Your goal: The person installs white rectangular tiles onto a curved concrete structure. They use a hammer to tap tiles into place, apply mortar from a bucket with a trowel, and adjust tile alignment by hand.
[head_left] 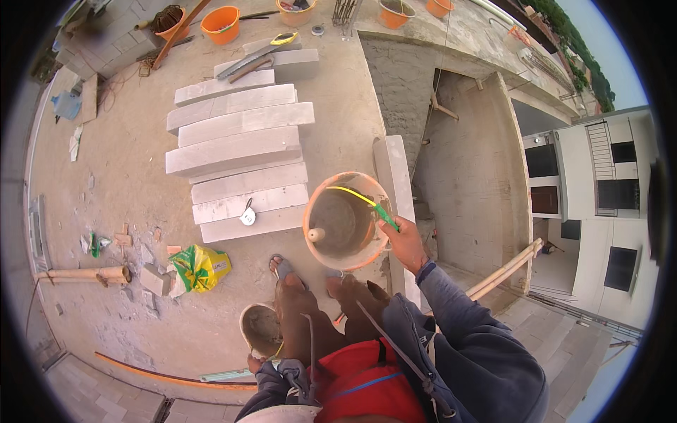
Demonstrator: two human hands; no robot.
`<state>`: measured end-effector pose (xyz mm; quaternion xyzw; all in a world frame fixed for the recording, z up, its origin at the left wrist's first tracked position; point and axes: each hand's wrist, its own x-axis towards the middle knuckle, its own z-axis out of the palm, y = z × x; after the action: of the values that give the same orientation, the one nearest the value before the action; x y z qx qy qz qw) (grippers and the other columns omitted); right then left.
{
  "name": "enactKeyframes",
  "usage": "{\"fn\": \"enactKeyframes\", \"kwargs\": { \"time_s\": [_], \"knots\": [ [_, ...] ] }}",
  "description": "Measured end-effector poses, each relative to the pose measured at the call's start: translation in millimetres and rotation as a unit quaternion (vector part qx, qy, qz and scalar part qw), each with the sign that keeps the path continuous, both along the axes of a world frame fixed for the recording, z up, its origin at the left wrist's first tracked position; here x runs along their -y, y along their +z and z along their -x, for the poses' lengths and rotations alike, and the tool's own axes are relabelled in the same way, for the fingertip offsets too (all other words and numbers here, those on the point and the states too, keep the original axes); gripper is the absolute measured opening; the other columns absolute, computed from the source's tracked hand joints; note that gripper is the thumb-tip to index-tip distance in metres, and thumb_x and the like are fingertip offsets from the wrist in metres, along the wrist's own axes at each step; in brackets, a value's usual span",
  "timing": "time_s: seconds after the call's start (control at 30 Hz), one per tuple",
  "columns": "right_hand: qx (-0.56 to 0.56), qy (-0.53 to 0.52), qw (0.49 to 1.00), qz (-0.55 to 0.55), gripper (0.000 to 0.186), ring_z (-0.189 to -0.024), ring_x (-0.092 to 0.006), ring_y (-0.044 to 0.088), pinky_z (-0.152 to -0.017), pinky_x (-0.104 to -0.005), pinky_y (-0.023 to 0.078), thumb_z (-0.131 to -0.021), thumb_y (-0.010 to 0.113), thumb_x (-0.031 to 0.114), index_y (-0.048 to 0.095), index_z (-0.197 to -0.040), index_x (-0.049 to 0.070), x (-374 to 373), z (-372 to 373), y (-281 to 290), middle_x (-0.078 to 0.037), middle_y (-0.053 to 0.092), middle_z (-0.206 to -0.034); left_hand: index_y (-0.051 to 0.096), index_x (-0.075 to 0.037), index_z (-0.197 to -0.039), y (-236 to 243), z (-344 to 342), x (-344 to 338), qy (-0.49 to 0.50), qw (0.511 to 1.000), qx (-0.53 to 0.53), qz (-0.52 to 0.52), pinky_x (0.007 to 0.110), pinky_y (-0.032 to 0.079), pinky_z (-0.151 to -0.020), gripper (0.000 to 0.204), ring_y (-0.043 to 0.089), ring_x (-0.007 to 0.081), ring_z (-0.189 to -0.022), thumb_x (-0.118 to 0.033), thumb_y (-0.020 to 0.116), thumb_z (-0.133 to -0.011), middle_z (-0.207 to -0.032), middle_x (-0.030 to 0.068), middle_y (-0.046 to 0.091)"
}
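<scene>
The right hand [403, 243] is closed around the green-and-yellow handle [367, 201] of a round orange plastic bucket [345, 220] streaked with grey mortar, holding it over the concrete floor just ahead of the person's knees, beside a long grey block standing on edge [395, 176]. Inside the bucket a pale wooden tool handle [316, 235] sticks up out of the grey mix. The left hand [255, 364] sits low by the left knee, at the edge of a small round pan caked with mortar [260, 328]; whether its fingers grip the pan cannot be told. The two hands are well apart. A grey sandal [281, 266] shows in front of the left knee. Further out on the floor lies a stack of long pale grey stone slabs [240, 151], with a yellow-and-green crumpled bag [201, 268] to its lower left, and several orange buckets [220, 25] stand at the far side.
</scene>
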<state>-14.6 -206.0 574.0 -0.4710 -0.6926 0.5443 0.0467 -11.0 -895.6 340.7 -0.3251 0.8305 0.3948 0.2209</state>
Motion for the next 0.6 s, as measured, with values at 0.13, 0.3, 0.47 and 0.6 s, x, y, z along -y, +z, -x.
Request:
{"fn": "enactKeyframes", "kwargs": {
  "time_s": [0.13, 0.3, 0.47, 0.6],
  "knots": [
    [0.031, -0.11, 0.993, 0.03, 0.041, -0.07, -0.0102, 0.046, -0.064, -0.0361, 0.039, -0.103, 0.071, 0.035, 0.063, -0.082, 0.001, 17, -66, 16, 0.0, 0.051, -0.069, 0.058, 0.008, -0.139, 73, 77, 25, -0.356, 0.92, 0.0, 0.166, 0.038, 0.057, -0.062, 0.054, 0.071, 0.0239, -0.074, -0.022, 0.069, -0.095, -0.093, 0.0151, 0.074],
    [0.085, -0.261, 0.961, 0.02, 0.035, -0.072, -0.0098, 0.047, -0.065, -0.0362, 0.04, -0.102, 0.071, 0.031, 0.066, -0.087, 0.0, 52, -140, -14, 0.002, 0.054, -0.072, 0.079, 0.0, -0.102, 111, 153, -43, -0.319, 0.938, 0.047, 0.124, 0.042, 0.055, -0.068, 0.029, 0.075, 0.0257, -0.079, -0.027, 0.073, -0.093, -0.084, 0.0161, 0.079],
    [0.136, -0.404, 0.904, -0.011, 0.035, -0.079, -0.0186, 0.057, -0.075, -0.0409, 0.046, -0.1, 0.073, 0.033, 0.069, -0.097, -0.002, 43, -197, -32, -0.006, 0.065, -0.083, 0.081, 0.0, -0.102, 147, 203, -95, -0.347, 0.936, 0.054, 0.014, 0.051, 0.057, -0.082, 0.038, 0.076, 0.044, -0.091, -0.035, 0.067, -0.097, -0.091, 0.0279, 0.077],
    [0.13, -0.523, 0.839, -0.073, 0.042, -0.09, -0.0253, 0.068, -0.087, -0.043, 0.051, -0.1, 0.073, 0.034, 0.073, -0.113, -0.006, 39, -265, -39, -0.015, 0.074, -0.098, 0.083, -0.006, -0.11, 208, 275, -193, -0.509, 0.853, 0.048, 0.107, 0.051, 0.059, -0.09, 0.035, 0.076, 0.0443, -0.101, -0.035, 0.068, -0.096, -0.1, 0.0282, 0.077]
  ]
}}
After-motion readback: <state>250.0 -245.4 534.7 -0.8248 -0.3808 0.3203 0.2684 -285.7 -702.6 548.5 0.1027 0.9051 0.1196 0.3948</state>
